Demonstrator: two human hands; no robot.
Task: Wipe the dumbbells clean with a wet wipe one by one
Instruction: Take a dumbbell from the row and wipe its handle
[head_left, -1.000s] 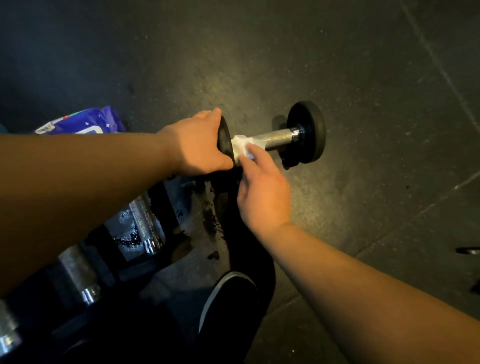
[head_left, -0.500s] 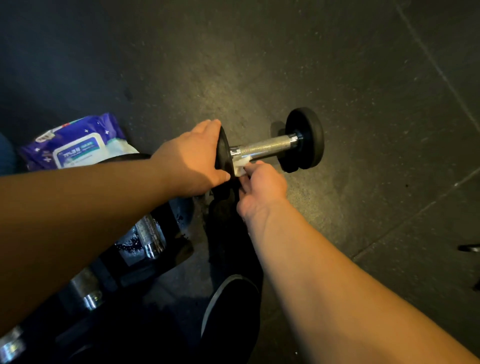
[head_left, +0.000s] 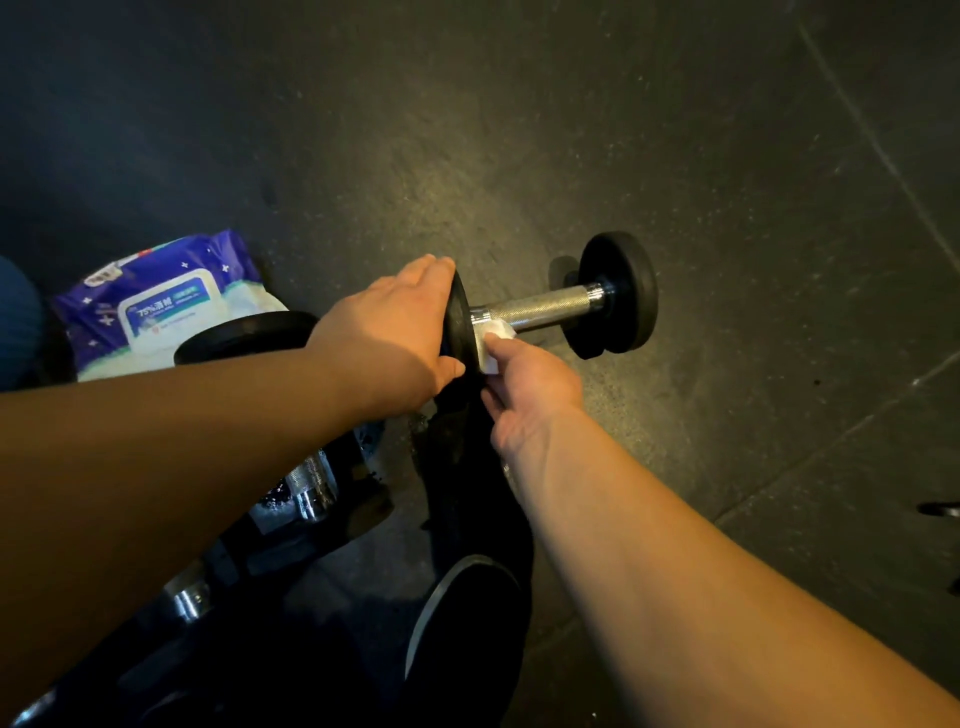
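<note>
the dumbbell (head_left: 540, 312) lies on the dark floor (head_left: 727, 208), and it is in the middle of its cleaning. the left hand (head_left: 395, 332) grips its near black plate and steadies it. the right hand (head_left: 530, 384) pinches the wet wipe (head_left: 491, 345) and presses it against the inner side of this plate, beside the metal handle. whether the handle and the far plate are already wiped, i cannot tell. more dumbbells (head_left: 306, 488) wait at the lower left, near the wipes pack (head_left: 156, 301), so i judge most of the task is left.
</note>
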